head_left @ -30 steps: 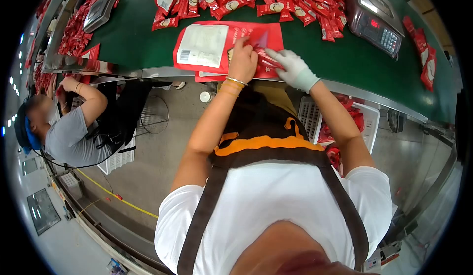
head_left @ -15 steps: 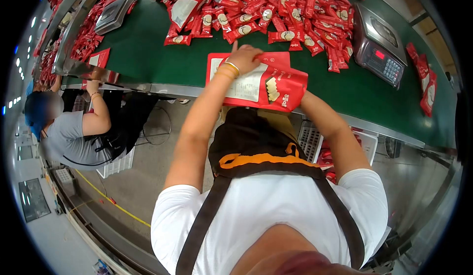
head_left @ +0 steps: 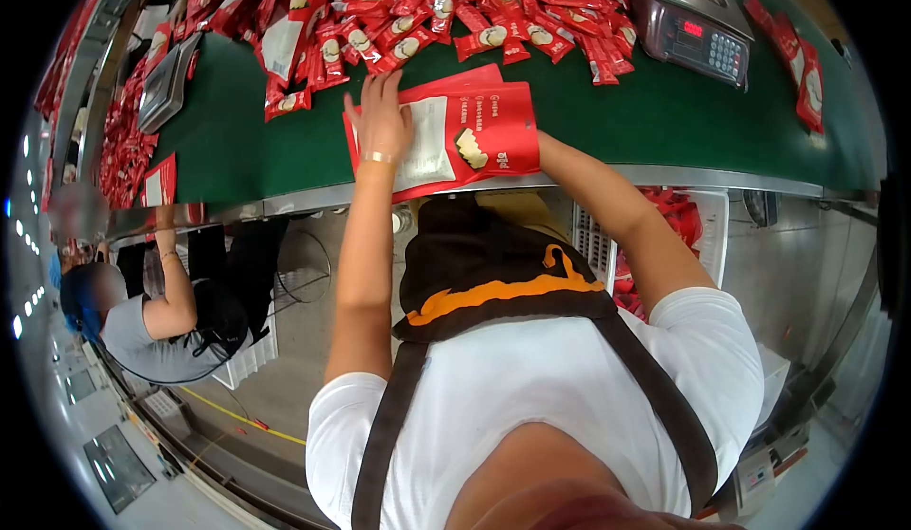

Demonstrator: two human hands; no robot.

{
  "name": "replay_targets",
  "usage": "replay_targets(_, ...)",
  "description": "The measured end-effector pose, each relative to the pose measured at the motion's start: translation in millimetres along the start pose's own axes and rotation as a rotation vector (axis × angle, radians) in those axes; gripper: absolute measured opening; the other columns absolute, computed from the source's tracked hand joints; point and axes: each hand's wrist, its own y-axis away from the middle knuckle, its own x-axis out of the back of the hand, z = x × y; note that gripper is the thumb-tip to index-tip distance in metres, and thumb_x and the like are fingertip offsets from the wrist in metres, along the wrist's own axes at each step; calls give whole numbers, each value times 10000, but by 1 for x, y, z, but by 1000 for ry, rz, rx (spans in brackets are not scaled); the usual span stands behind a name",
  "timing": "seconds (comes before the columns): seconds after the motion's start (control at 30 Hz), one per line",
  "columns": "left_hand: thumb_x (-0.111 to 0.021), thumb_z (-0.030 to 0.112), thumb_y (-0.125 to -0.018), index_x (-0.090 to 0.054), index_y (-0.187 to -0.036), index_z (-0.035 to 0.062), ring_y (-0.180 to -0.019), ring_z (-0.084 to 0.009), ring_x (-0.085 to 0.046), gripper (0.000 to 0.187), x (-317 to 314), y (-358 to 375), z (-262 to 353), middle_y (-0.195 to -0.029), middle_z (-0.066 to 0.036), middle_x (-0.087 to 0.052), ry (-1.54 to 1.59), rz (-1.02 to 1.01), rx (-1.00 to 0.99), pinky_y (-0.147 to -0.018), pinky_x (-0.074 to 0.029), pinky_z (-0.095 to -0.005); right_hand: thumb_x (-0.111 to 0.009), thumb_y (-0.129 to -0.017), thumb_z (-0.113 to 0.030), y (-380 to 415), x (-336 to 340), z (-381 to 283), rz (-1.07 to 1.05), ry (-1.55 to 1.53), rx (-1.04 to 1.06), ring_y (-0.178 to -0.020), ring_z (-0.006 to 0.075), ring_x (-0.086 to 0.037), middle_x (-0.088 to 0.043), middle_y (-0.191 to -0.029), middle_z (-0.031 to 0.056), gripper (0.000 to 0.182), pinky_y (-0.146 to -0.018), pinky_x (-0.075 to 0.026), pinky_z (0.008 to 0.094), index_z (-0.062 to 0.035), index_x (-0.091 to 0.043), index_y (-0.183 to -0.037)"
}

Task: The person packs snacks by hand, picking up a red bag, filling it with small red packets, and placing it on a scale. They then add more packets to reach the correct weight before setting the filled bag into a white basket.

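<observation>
A flat red pouch (head_left: 508, 117) with a pale panel and a food picture lies near the front edge of the green work surface (head_left: 607, 131). Part of another red pouch (head_left: 474, 75) shows behind its upper edge. My left hand (head_left: 382, 120) rests on the left side of the front pouch, fingers stretched out and thumb apart. At the pouch's right side, only the wrist of my right hand (head_left: 550, 153) shows. Its fingers are hidden by the pouch, so their grip cannot be seen. Beyond is a pile of small red packets (head_left: 493, 8).
A digital scale (head_left: 697, 41) stands at the right, with red packets (head_left: 802, 74) beyond it. Another scale (head_left: 169, 84) is at the left. A co-worker (head_left: 161, 326) sits at the left. Below the surface's edge, a white crate (head_left: 714, 236) holds red packets.
The view has shifted. My left hand has straightened from a bent position across the pouch to lie at its left side. The front pouch now appears flatter and squarer.
</observation>
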Motion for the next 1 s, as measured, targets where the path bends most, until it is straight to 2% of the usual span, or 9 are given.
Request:
replay_targets(0.13,-572,168,-859,-300,-1477,81,-1438,-393,-218,681,6,25,39,-1525,-159,-309,-1,-57,89,-1120,-103,-663,-611,-849,-179,-3,-4,6,8,-40,-1,-992,380,-584,-615,-1156,205,355,-886,-487,403,-89,-610,-1192)
replay_targets(0.3,-490,219,-923,-270,-1495,54,-1447,-411,-181,634,-27,26,32,-1562,-180,-238,0,-60,106,-1114,-84,-677,-609,-855,-190,17,21,4,6,-102,-76,-980,383,-589,-619,-1158,210,331,-878,-491,397,-82,-626,-1167)
replay_targets(0.33,-488,221,-926,-269,-1496,53,-1449,-406,-180,633,-28,26,30,-1564,-180,-231,3,-67,85,-1117,-83,-674,-608,-856,-192,23,43,-5,2,-37,-163,-977,383,-590,-620,-1159,211,326,-876,-492,396,-81,-630,-1162)
replay_targets(0.37,-486,223,-928,-267,-1496,51,-1451,-400,-178,632,-28,24,26,-1567,-180,-224,1,-69,64,-1119,-81,-672,-578,-865,-240,8,75,4,-80,583,-192,-909,381,-615,-658,-1036,210,244,-841,-506,404,-71,-678,-1009)
replay_targets(0.43,-484,222,-931,-268,-1495,49,-1454,-382,-184,628,-28,24,25,-1568,-177,-225,21,-68,77,-1125,-78,-664,-576,-839,-233,14,113,-82,351,651,-285,-898,352,-635,-660,-941,187,186,-796,-510,433,-76,-671,-864)
replay_targets(0.5,-484,213,-931,-275,-1493,49,-1456,-366,-193,622,-29,24,27,-1567,-176,-233,34,-65,61,-1131,-71,-656,-582,-830,-210,-19,135,-62,774,806,132,-1025,344,-597,-647,-1090,143,195,-854,-488,433,-75,-648,-956)
replay_targets(0.57,-482,212,-932,-283,-1490,48,-1455,-362,-199,615,-30,26,26,-1563,-178,-244,26,-63,53,-1135,-66,-649,-611,-821,-189,-54,124,-65,684,992,359,-1035,337,-574,-618,-1107,143,364,-915,-464,452,-120,-614,-1178)
replay_targets(0.63,-476,218,-934,-288,-1489,48,-1454,-361,-203,610,-28,24,26,-1562,-178,-247,12,-80,55,-1135,-65,-650,-600,-843,-174,-89,116,-29,170,1316,-257,-1097,343,-550,-560,-1257,151,512,-951,-462,473,-184,-500,-1345)
replay_targets(1.0,-464,220,-936,-353,-1453,50,-1428,-397,-244,555,-33,25,23,-1545,-188,-268,26,-44,63,-1129,-101,-652,-613,-826,-88,26,125,14,373,944,-64,-1124,334,-552,-533,-1340,24,512,-992,-424,489,-239,-512,-1304)
